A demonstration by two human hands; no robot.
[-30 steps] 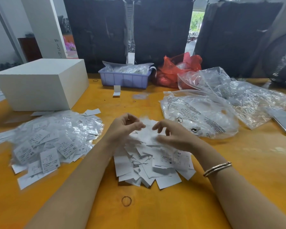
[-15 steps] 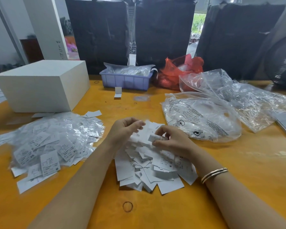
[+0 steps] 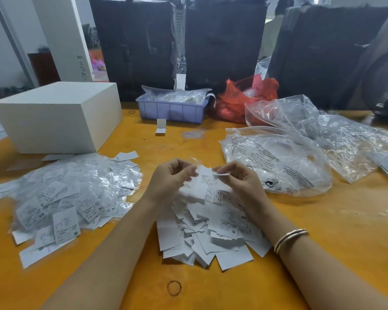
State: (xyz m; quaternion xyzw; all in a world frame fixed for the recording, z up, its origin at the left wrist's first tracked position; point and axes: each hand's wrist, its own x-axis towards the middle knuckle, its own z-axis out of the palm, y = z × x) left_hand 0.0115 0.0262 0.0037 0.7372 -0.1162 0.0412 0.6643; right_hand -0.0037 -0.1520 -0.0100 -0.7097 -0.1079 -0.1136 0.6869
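Right hand (image 3: 240,182) pinches label (image 3: 221,174); long axis level, tip pointing left toward left hand (image 3: 170,177), just beside, gripping clear sleeve (image 3: 195,161).

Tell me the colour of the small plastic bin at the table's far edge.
The small plastic bin is lavender-blue; head view.

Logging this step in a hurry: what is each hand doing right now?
Left hand: curled, pinching what looks like a small clear sleeve.
Right hand: pinching a white label over the loose pile.
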